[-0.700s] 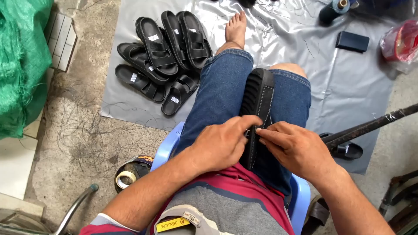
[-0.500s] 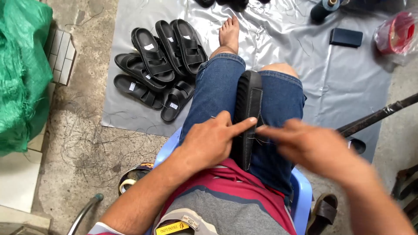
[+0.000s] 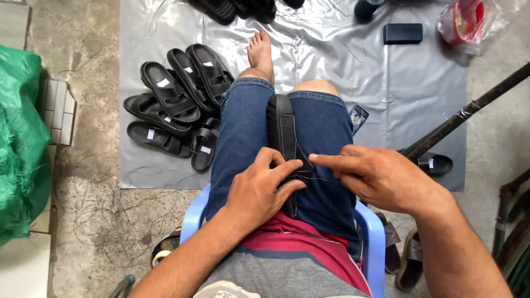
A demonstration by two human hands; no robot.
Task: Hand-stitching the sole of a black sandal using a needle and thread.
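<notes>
I see the black sandal [image 3: 282,129] clamped between the thighs, long axis 12-to-6. My left hand [image 3: 259,190] curls on its 6 o'clock end; my right hand [image 3: 381,179] pinches thread at 3 o'clock.

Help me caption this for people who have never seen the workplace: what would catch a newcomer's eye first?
First, the two bare hands at the centre: the left hand and right hand pinch a thin thread at a black sandal clamped between the person's knees. Next, the pile of black sandals at upper left on the grey plastic sheet. Then the green netting along the left edge.
</notes>
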